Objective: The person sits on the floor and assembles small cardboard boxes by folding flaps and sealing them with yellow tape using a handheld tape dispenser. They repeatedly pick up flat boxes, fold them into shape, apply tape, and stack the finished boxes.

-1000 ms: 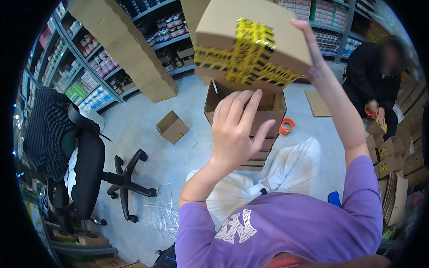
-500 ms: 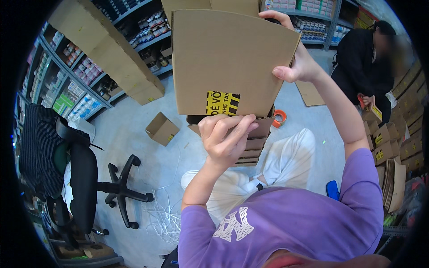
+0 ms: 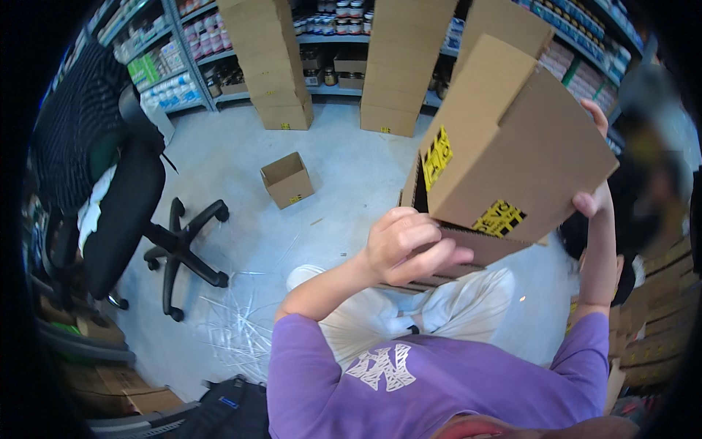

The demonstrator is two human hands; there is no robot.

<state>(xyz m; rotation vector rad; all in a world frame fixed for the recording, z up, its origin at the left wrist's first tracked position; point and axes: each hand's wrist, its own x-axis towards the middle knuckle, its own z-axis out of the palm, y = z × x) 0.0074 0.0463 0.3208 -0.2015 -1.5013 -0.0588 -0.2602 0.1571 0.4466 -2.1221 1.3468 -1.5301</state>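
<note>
A brown cardboard box (image 3: 541, 154) with yellow-and-black labels is held up, tilted to the right, its flaps standing up at the far side. My right hand (image 3: 596, 194) grips its right edge, thumb on the near face and fingertips behind. Under it, between my legs, sits a stack of nested cardboard boxes (image 3: 486, 247); the upper box's lower end is at the top one's opening. My left hand (image 3: 409, 245) is closed with curled fingers on the near-left rim of that top stacked box. How deep the upper box reaches inside is hidden.
A small open carton (image 3: 287, 181) stands on the floor ahead. Left are an office chair (image 3: 183, 249) and loose white straps (image 3: 238, 322). Tall cardboard columns (image 3: 267, 66) front the stocked shelves (image 3: 336, 91). At right, a person in black (image 3: 621, 219) sits near piled cartons (image 3: 658, 314).
The upper box has swung right and turned, now showing a second labelled side. Both hands moved right with the boxes. The view has turned, and the orange tape roll is out of sight.
</note>
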